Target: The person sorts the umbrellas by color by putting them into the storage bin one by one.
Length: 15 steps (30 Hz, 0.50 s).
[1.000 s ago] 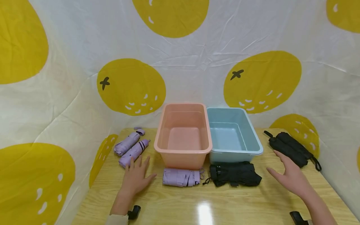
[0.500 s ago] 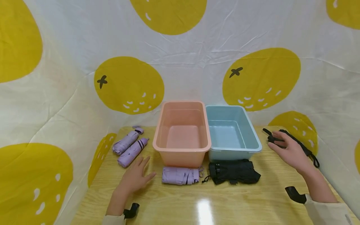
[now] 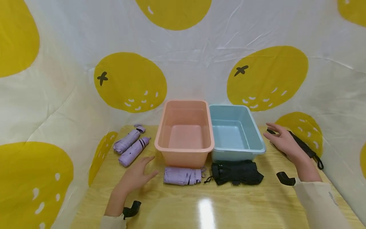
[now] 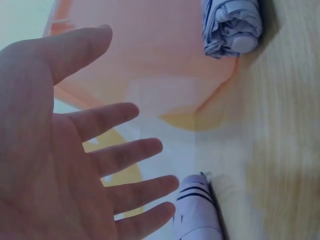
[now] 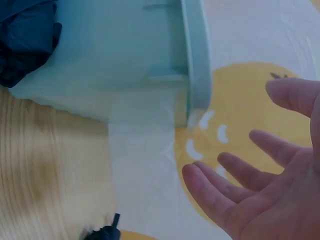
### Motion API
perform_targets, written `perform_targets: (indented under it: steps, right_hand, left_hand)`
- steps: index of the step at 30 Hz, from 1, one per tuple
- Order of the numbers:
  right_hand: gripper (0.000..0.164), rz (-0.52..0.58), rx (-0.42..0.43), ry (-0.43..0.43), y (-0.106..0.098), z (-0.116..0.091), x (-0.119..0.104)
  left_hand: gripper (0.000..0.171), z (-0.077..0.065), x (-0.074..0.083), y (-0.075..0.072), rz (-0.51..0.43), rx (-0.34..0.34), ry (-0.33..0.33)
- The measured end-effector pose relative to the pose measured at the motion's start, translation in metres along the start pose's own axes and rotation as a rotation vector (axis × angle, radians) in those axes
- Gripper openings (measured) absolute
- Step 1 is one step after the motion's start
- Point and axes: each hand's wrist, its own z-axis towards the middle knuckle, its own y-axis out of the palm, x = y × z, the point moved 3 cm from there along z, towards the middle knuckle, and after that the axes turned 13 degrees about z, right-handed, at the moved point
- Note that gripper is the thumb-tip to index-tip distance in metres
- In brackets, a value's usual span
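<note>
My left hand point(image 3: 135, 175) is empty, fingers spread, between a folded lavender umbrella point(image 3: 182, 176) in front of the pink bin and two more on the left, a banded one point(image 3: 134, 152) and a paler one point(image 3: 127, 141). In the left wrist view its palm faces the bin's side. My right hand point(image 3: 284, 141), also empty with fingers extended, hovers over black folded umbrellas point(image 3: 303, 144) at the right, hiding most of them. Another black umbrella point(image 3: 237, 172) lies before the blue bin. The right wrist view shows a gap between fingertips and bin.
A pink bin point(image 3: 185, 149) and a light blue bin point(image 3: 238, 151) stand side by side at the back of the wooden table point(image 3: 166, 206), with nothing in them. Behind and at both sides hangs a white cloth point(image 3: 188, 76) with yellow fruit prints.
My right hand has moved forward and a little left, now covering the right black umbrellas. My left hand has drawn back slightly from the left lavender umbrellas. No umbrella or bin has been moved.
</note>
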Motion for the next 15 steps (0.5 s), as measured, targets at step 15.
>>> perform_targets:
  steps: [15]
  right_hand:
    - [0.079, 0.292, -0.146, 0.090, 0.017, 0.039, 0.038]
  left_hand:
    - [0.057, 0.004, -0.026, 0.002, -0.135, 0.017, 0.017]
